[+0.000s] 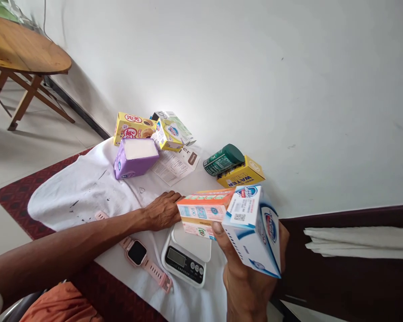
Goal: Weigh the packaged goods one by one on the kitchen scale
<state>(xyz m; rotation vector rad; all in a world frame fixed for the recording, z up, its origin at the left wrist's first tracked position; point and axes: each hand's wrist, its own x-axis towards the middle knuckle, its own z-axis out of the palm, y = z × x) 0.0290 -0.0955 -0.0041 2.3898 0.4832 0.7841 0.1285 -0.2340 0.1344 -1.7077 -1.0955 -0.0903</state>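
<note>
Presently, head view: right hand [243, 279] curled round blue-white box [250, 230]; left hand [164, 211] by orange box [201, 210], opening and hold I can't tell. Orange box blocks part of scale [184, 264]. Nearby: pink watch [136, 252], purple pack [137, 158], green canister [223, 159], yellow box [245, 175].

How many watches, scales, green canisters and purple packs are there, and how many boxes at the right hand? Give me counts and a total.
Watches: 1, the pink watch
Scales: 1, the white scale
Green canisters: 1, the green canister
Purple packs: 1, the purple pack
Boxes at the right hand: 2, the orange box and the blue-white box
Total: 6
</note>
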